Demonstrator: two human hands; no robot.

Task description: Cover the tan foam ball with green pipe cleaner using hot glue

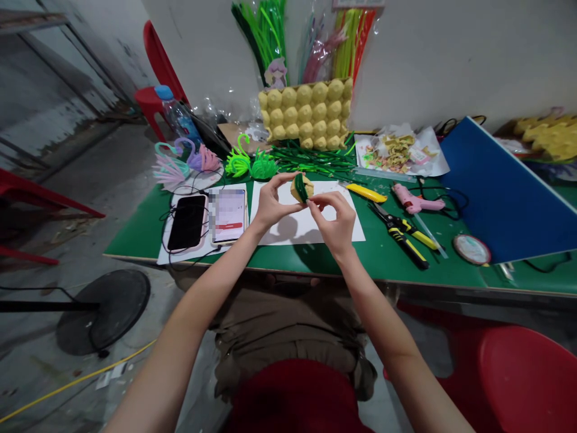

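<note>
Above a white sheet of paper (288, 231), my left hand (271, 203) grips a small yellow egg-carton cup (295, 191) between thumb and fingers. Across the cup runs a dark green pipe cleaner (301, 185). My right hand (334, 216) is closed in a pinch at the lower right end of this pipe cleaner, close against the cup. The fingertips cover part of both pieces. Behind the hands, loose green pipe cleaners (311, 157) lie in a heap before an upright yellow egg carton (309, 114).
Right of the paper lie a yellow utility knife (367, 193), pliers (401, 233) and a pink glue gun (417, 199). Two phones (187, 222) with cables sit at left. Behind them stand pipe-cleaner swans (174, 165) and a bottle (180, 117). A blue board (505, 192) leans at right.
</note>
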